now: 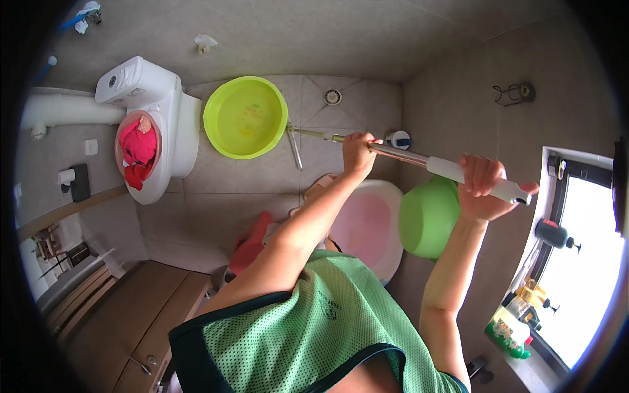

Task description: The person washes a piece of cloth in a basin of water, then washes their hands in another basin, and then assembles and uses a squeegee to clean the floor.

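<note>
Both of my hands are on the long handle point(403, 155) of a floor squeegee or flat mop. My left hand point(359, 154) is closed round the metal pole near its middle, while my right hand point(481, 187) grips the white sleeve close to the hanging end. The tool slants down to a narrow head point(295, 149), seen edge-on on the tiled floor. Right beside that head stands a yellow-green plastic basin point(245, 118); its far edge hides part of the head's surroundings. The exact kind of head cannot be told.
A white toilet point(186, 132) stands at left, with a pink basin of red cloths point(137, 145) on it. A floor drain point(332, 97) lies near the wall. Near me are a white-and-pink tub point(393, 211) and a green basin point(425, 221). Bottles point(553, 234) line the windowsill.
</note>
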{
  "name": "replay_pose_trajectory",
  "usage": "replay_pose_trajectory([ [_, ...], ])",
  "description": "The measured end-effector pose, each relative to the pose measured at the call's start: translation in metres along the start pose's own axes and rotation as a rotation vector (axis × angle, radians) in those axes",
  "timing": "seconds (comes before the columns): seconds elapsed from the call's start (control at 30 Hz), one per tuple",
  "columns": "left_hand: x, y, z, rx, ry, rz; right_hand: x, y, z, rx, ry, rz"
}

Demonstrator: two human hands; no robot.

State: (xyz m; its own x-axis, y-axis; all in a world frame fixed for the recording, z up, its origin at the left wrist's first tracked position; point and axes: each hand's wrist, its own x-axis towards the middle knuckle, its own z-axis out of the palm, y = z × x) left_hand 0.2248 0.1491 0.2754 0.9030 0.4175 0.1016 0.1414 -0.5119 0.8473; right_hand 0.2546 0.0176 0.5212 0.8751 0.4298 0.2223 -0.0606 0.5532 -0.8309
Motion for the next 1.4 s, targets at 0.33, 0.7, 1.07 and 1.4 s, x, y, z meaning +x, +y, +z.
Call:
replay_pose_trajectory([
  [0.33, 0.056, -0.043, 0.062, 0.129, 0.133, -0.071, 0.086, 0.035, -0.073, 0.099, 0.132, 0.155],
  [0.7, 0.111, 0.032, 0.164, -0.046, 0.130, -0.033, 0.116, -0.030, -0.144, -0.080, 0.193, 0.012],
  [1.07, 0.108, 0.026, 0.115, -0.125, 0.118, 0.020, 0.100, -0.022, -0.140, 0.034, 0.050, 0.037],
  [1.4, 0.122, -0.045, 0.110, 0.064, 0.025, -0.089, 0.107, 0.033, -0.127, 0.091, 0.243, 0.052],
])
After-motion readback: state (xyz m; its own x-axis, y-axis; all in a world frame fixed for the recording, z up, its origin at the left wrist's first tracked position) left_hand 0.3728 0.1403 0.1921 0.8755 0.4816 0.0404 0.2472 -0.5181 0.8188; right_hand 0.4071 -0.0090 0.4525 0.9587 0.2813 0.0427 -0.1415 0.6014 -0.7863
